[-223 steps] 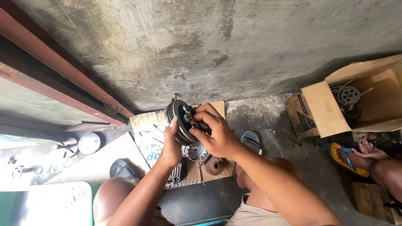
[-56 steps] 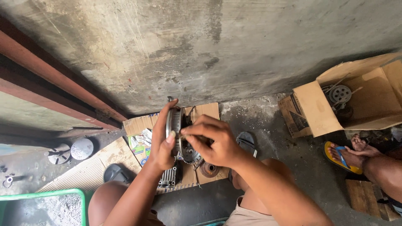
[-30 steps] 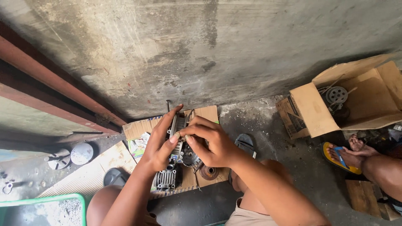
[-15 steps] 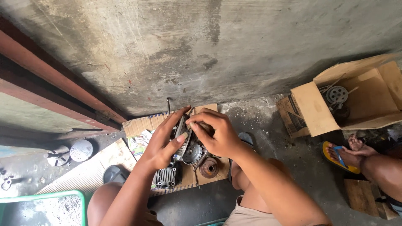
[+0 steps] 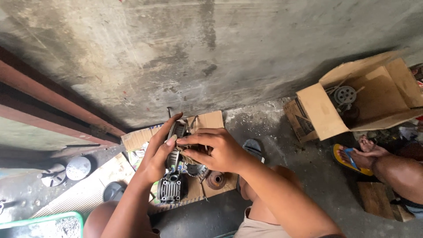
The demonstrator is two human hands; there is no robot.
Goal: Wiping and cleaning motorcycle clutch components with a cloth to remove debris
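I hold a round, dark metal engine part [image 5: 177, 131] on edge above a sheet of cardboard [image 5: 211, 121]. My left hand [image 5: 159, 152] cups its left side with the fingers spread along the rim. My right hand [image 5: 212, 150] grips the right side, thumb and fingers pinched on the part near its middle. Under my hands on the cardboard lie a finned grey cylinder block [image 5: 170, 187], a toothed metal gear [image 5: 194, 169] and a small rusty round piece [image 5: 216, 179]. Much of the held part is hidden by my fingers.
A concrete wall rises just behind. An open cardboard box [image 5: 352, 103] with metal parts stands at the right, beside another person's bare foot [image 5: 368, 152] on a yellow sandal. Round metal discs [image 5: 77, 167] lie at left, a green basket [image 5: 44, 224] at bottom left.
The round part has been turned and lowered a little toward the cardboard. My right hand has shifted from the top of it to its right side; my left hand stays on the rim.
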